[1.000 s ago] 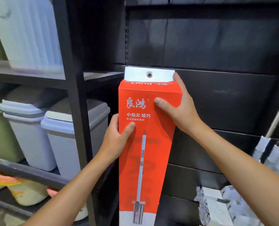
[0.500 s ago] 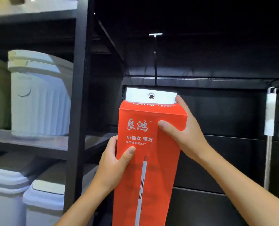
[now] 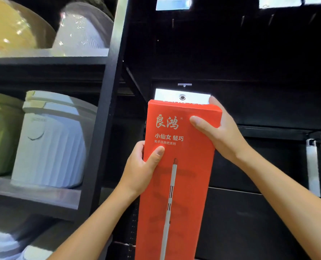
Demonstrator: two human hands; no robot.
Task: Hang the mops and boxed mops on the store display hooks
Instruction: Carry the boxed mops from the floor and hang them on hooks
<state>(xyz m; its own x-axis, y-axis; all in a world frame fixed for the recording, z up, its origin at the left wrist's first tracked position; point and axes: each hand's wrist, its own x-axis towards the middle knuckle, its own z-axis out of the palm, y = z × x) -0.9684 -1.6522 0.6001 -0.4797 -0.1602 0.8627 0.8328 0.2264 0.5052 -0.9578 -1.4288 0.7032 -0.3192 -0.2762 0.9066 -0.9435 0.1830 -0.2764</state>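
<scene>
Gripping the orange boxed mop [image 3: 178, 166] from both sides, the person holds it upright against the black display panel [image 3: 259, 102]. The left hand [image 3: 141, 169] clasps the box's left edge partway down, thumb pressed across the printed front; the right hand [image 3: 219, 130] clasps the top right corner, thumb on the front and fingers behind. A white hang tab [image 3: 167, 94] with a metal eyelet [image 3: 182, 97] stands up from the box's top edge, and the display hook [image 3: 184, 85] shows just above that eyelet, apart from it, so the box is not yet hung.

The likely trouble is alignment: the eyelet is small and the hook's tip is thin and hard to read against the dark panel. If the box is raised slightly tilted or off to one side, the hook could catch the tab's edge and bend it, or slide past behind the tab. Letting go before the hook truly passes through would drop the long box.
</scene>
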